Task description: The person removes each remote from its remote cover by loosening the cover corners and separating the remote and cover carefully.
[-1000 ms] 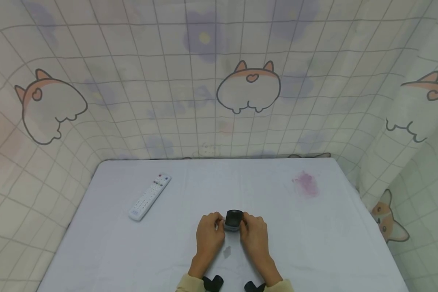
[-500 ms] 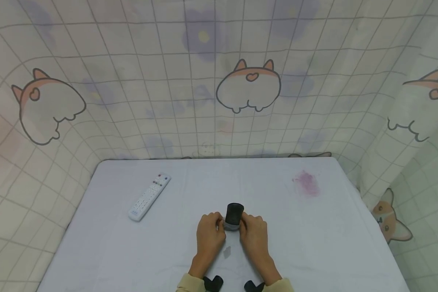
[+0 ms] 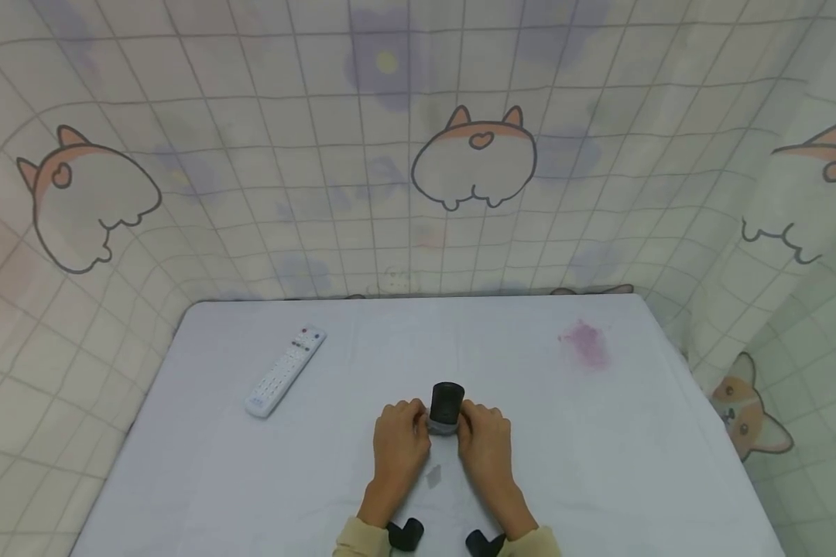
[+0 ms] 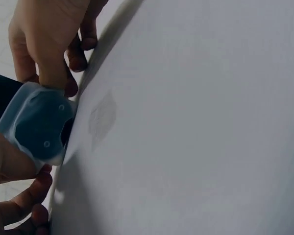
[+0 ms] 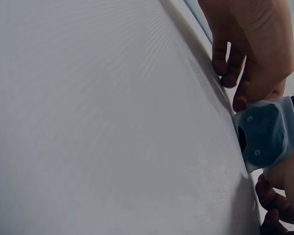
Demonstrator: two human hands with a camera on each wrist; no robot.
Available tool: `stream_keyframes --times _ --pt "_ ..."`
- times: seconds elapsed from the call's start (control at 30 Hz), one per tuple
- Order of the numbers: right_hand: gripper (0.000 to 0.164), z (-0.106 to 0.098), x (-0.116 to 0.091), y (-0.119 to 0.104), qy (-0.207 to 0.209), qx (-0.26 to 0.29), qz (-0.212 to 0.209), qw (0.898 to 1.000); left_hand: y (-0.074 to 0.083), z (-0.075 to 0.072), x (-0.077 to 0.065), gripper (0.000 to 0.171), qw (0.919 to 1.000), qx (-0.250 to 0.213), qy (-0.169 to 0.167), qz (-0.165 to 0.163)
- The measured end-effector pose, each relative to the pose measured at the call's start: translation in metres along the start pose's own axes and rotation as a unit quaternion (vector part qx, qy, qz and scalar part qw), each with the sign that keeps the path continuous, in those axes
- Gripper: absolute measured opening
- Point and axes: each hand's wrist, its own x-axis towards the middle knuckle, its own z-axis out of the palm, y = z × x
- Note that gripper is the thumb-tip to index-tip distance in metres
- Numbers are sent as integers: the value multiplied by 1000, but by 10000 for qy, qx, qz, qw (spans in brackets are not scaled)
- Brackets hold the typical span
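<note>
A small black object with a rounded top (image 3: 447,401) stands up between my hands, its kind unclear. Its lower end sits in a translucent sleeve (image 3: 442,428), which shows small round marks in both wrist views. From the left, my left hand (image 3: 400,445) pinches the sleeve with thumb and fingers. Opposite it, my right hand (image 3: 486,449) pinches the right side. In the left wrist view the sleeve (image 4: 41,122) is near the left edge, with fingers above and below. The right wrist view has the sleeve (image 5: 267,133) at the right edge. The hands partly hide its sides.
A white remote control (image 3: 286,373) lies at the left on the white-covered table (image 3: 348,480). A pink stain (image 3: 585,345) marks the back right, and a grey patch (image 3: 434,476) lies just in front of the hands. A patterned curtain (image 3: 306,216) surrounds the table.
The black object has tilted or risen, so more of its dark face shows above the sleeve than one second ago. Both hands stay in almost the same place.
</note>
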Motion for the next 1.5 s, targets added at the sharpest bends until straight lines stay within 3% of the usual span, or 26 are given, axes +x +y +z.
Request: stream_keyframes --times 0.17,0.47,0.73,1.23,1.5 --pt "11 -2 -1 1 -46 -76 147 9999 -3 -6 3 10 9996 213 -166 58" --pt "12 -3 -1 3 -324 41 216 9992 -13 -9 9 20 9947 589 -114 829" --pt "17 -2 -1 7 -391 -164 -3 9991 -14 -11 9 22 9940 522 -466 839" --pt "16 1 -3 5 -480 -307 -141 9983 -17 -8 7 22 9910 735 -218 1100" --pt "18 0 -2 4 -501 -85 150 9986 -16 -8 8 24 9914 738 -260 1053"
